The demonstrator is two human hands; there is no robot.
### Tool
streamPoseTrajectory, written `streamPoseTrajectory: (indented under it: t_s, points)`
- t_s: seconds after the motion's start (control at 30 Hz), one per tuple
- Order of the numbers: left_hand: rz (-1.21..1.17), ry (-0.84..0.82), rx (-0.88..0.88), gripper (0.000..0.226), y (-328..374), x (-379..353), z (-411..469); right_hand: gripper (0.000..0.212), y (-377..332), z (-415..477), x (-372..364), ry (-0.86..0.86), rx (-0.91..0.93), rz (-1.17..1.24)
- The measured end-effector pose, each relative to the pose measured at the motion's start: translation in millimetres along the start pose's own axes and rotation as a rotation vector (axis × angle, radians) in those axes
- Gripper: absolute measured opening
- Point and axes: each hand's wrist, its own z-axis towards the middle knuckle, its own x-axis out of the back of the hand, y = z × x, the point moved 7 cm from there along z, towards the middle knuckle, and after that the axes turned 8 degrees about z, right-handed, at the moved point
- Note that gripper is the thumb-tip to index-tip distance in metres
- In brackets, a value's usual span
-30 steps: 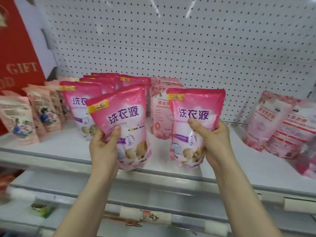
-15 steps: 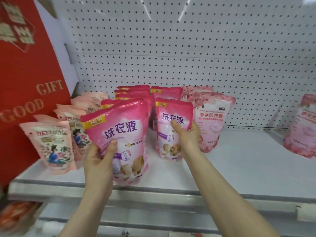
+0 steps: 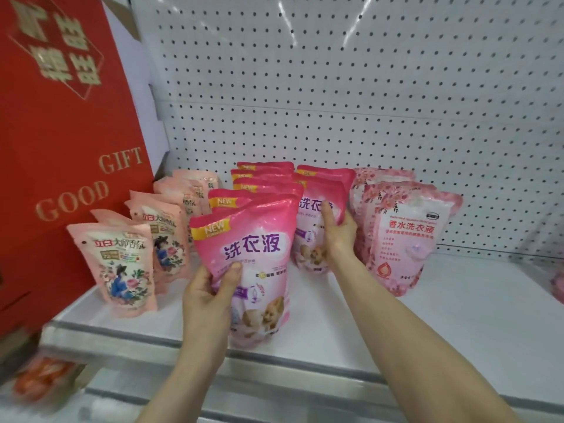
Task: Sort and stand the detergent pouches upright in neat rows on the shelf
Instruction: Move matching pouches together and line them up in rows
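Pink glossy detergent pouch (image 3: 250, 270), seen from the head camera, stands upright with its long axis vertical at the shelf (image 3: 457, 315) front, clasped by the left hand (image 3: 210, 297), while the right hand (image 3: 337, 233), farther back and to its right, grips a second pink pouch (image 3: 317, 227) heading its row.

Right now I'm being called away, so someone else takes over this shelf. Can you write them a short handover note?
Left hand grips a bright pink plastic detergent pouch upright at the white shelf's front edge.
Right hand holds a second matching pouch at the front of the right-hand bright pink row.
Done: peach pouches and rose-print pouches stand in rows.
Left: release both pouches and square up the bright pink rows.
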Motion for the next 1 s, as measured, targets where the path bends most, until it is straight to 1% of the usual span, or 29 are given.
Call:
streamPoseTrajectory:
  t_s: [0.07, 0.1, 0.13, 0.23, 0.33, 0.4, 0.43, 0.47, 0.53, 0.57, 0.6, 0.63, 0.67, 0.7, 0.73, 0.8, 0.87, 0.93, 0.97, 1.0]
  points:
    - [0.029, 0.014, 0.001, 0.015, -2, 2, -2, 0.065, 0, 0, 2, -0.013, -0.008, -0.037]
    - [0.036, 0.015, 0.000, 0.015, -3, 2, -4, 0.068, -1, -1, 3, -0.021, -0.002, -0.039]
    - [0.035, 0.014, 0.003, 0.015, -3, 1, -5, 0.068, -3, -1, 5, -0.026, 0.007, -0.034]
    - [0.018, -0.004, 0.027, 0.015, -5, -4, -10, 0.056, -14, 0, 8, -0.017, 0.002, -0.033]
    - [0.010, -0.037, 0.046, 0.014, -3, -12, -14, 0.052, -29, -1, 6, -0.087, -0.052, -0.186]
    - [0.007, -0.056, 0.056, 0.014, -2, -16, -17, 0.052, -44, -14, 7, -0.164, -0.033, -0.292]
    - [0.003, -0.065, 0.058, 0.014, -2, -19, -19, 0.056, -57, -24, 9, -0.183, 0.032, -0.342]
    - [-0.002, -0.077, 0.064, 0.014, -2, -21, -20, 0.058, -75, -37, 15, -0.173, 0.148, -0.375]
    - [-0.026, -0.100, 0.091, 0.016, -4, -28, -24, 0.052, -118, -73, 29, -0.147, 0.445, -0.316]
    - [-0.037, -0.106, 0.104, 0.018, -5, -32, -25, 0.049, -138, -92, 32, -0.199, 0.552, -0.284]
    - [-0.041, -0.111, 0.111, 0.019, -7, -36, -25, 0.047, -153, -109, 29, -0.316, 0.614, -0.295]
    - [-0.037, -0.121, 0.113, 0.019, -7, -42, -26, 0.043, -162, -123, 24, -0.459, 0.642, -0.371]
    - [-0.032, -0.140, 0.109, 0.018, -7, -49, -28, 0.037, -166, -134, 17, -0.578, 0.655, -0.500]
    - [-0.017, -0.167, 0.100, 0.017, -5, -57, -30, 0.028, -165, -140, 15, -0.643, 0.671, -0.626]
    - [0.010, -0.203, 0.083, 0.018, -2, -65, -32, 0.019, -164, -140, 16, -0.651, 0.684, -0.706]
    - [0.100, -0.275, -0.004, 0.020, 13, -77, -32, 0.008, -166, -131, 26, -0.588, 0.677, -0.720]
    - [0.245, -0.286, -0.204, 0.025, 38, -78, -24, 0.006, -165, -116, 41, -0.510, 0.616, -0.677]
    - [0.538, -0.184, -0.492, 0.030, 72, -72, -6, 0.007, -164, -101, 53, -0.458, 0.556, -0.634]
    - [0.705, -0.120, -0.616, 0.032, 87, -70, 6, 0.008, -165, -94, 54, -0.437, 0.555, -0.627]
    - [0.853, -0.086, -0.693, 0.036, 99, -70, 20, 0.009, -165, -88, 53, -0.420, 0.567, -0.635]
